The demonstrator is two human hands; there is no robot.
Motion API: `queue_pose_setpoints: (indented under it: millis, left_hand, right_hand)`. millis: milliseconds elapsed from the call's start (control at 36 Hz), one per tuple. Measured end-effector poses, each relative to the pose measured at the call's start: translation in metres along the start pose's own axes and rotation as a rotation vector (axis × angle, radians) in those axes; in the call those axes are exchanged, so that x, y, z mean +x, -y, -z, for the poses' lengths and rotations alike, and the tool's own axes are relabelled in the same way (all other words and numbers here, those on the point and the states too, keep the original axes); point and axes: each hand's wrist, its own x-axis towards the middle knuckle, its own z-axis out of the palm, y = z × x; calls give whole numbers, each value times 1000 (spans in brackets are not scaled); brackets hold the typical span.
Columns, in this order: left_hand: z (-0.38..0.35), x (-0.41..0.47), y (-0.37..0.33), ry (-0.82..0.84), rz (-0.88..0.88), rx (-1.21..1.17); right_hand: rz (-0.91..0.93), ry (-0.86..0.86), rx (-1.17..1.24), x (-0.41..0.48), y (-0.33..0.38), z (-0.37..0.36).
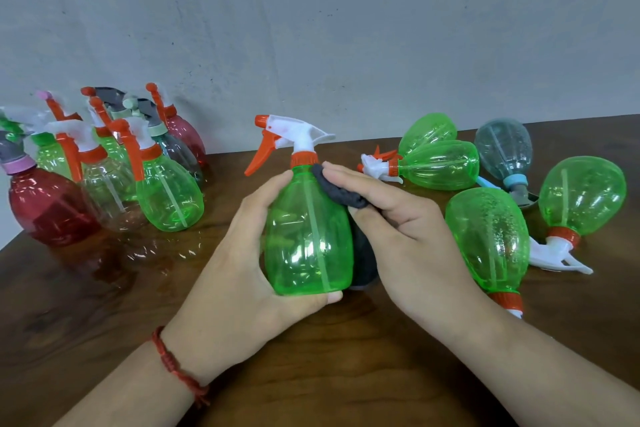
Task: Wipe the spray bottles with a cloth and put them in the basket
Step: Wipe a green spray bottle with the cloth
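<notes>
My left hand [239,263] grips a green spray bottle [308,232] upright above the table, its white and orange trigger head pointing left. My right hand [405,236] holds a dark grey cloth [341,189] against the bottle's right shoulder; more of the cloth hangs behind the bottle. Several spray bottles lie on their sides at the right, among them a green one [488,239] close to my right hand and a pale blue one [504,146]. No basket is in view.
A cluster of upright spray bottles stands at the left near the wall, with a green one [169,194] at its front and a red one [45,204] by the table's left edge. The brown wooden table [104,305] meets a grey wall behind.
</notes>
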Motion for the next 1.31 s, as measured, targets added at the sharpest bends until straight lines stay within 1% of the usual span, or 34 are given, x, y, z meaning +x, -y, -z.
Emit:
queue_pose_setpoints:
  millis: [139,222,444,528,611,667,722,806,917,1056,1139,1222,1306]
  left_hand:
    - [-3,-2,-3,24,50,-71]
    - [-5,-4,-1,5,67,-69]
    - [1,4,9,-235,259,-230]
    - [2,7,9,-281,285,-249]
    - [2,7,10,-284,303,-239]
    - [3,6,14,-263,281,-152]
    - [3,4,16,-232,240,-53]
    - [-1,1,12,-213,191,17]
    - [-5,2,5,-181,59,158]
    - [-10,3,1,-78,-116,224]
    - [-11,2,1,-25,-144,243]
    - [-10,3,0,4,-141,257]
    - [-11,2,-2,-6,-133,232]
  right_hand:
    - [2,5,-43,0,-2,-1]
    - [23,6,-95,-2,-3,-3]
    - [208,102,-309,-9,-4,-8]
    - [251,133,-322,-12,-3,-9]
    - [311,179,-378,-13,-4,-12]
    - [348,211,-418,-15,-7,-15]
    - [353,206,-432,-15,-8,-15]
    - [329,158,-424,-14,-5,-15]
    - [277,77,-378,-10,-3,-12]
    - [113,-9,-232,-4,1,-5]
    - [51,-9,-168,0,2,0]
    - [49,-29,-170,1,2,3]
    - [93,-42,-213,0,1,2]
